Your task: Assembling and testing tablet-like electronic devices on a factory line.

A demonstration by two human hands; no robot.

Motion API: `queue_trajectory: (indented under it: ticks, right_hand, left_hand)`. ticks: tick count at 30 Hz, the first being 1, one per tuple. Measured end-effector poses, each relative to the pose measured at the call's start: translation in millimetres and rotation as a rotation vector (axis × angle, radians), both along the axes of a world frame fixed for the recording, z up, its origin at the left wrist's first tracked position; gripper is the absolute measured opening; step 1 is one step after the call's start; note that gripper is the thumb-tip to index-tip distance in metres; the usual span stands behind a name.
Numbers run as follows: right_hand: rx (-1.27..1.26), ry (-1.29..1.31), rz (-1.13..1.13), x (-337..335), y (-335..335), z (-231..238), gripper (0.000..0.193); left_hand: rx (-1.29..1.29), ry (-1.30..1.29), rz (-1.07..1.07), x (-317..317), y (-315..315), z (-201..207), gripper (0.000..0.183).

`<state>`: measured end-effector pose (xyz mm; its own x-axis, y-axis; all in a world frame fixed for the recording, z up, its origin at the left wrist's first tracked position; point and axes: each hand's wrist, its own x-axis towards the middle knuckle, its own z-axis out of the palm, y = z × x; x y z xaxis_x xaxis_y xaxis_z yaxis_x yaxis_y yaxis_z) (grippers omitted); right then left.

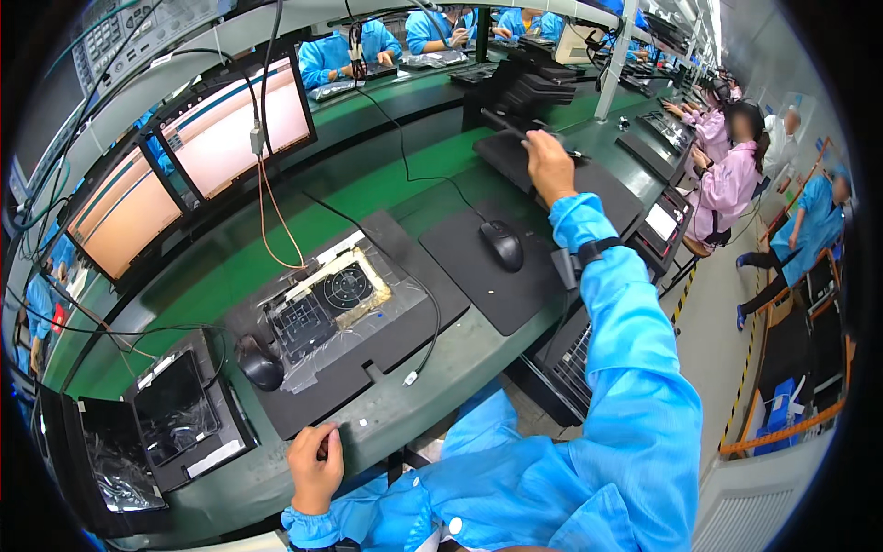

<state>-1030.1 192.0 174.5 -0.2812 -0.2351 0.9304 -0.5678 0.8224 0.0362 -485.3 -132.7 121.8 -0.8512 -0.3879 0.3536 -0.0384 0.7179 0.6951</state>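
Note:
My right hand (552,167) reaches far out over the bench, fingers closed beside a dark, thin piece (504,125) at a stack of black flat units (533,87). What the fingers grip is not clear. Below that hand lie black flat panels (598,198). My left hand (315,467) is curled at the bench's near edge; a dark gap shows between its fingers, and any content is hidden. Beyond it, on a black mat (414,276), sits a flat fixture (331,293) with a printed black face, clear film and yellowed tape.
Two lit monitors (241,120) stand at the back left. A black mouse (502,245) rests on a mousepad; another mouse (259,362) is beside the fixture. Cables cross the green bench (395,396). Film-covered laptops (175,414) stand left. Co-workers (731,166) sit on the right.

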Motion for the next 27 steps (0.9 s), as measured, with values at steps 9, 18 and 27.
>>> queue_trajectory:
  ticks: [9,18,27]
  right_hand:
    - [0.407,0.159,0.843,268.1,-18.1,88.7,0.025]
    - [0.219,-0.432,0.902,311.3,-102.5,-10.0,0.055]
    - [0.686,-0.370,1.044,321.1,-90.9,-43.9,0.028]
  left_hand:
    - [1.296,0.106,-0.495,-3.2,18.6,62.0,0.092]
    - [1.445,0.515,0.198,78.0,-17.1,16.0,0.046]
    - [1.717,0.674,0.136,143.9,-29.9,1.7,0.039]
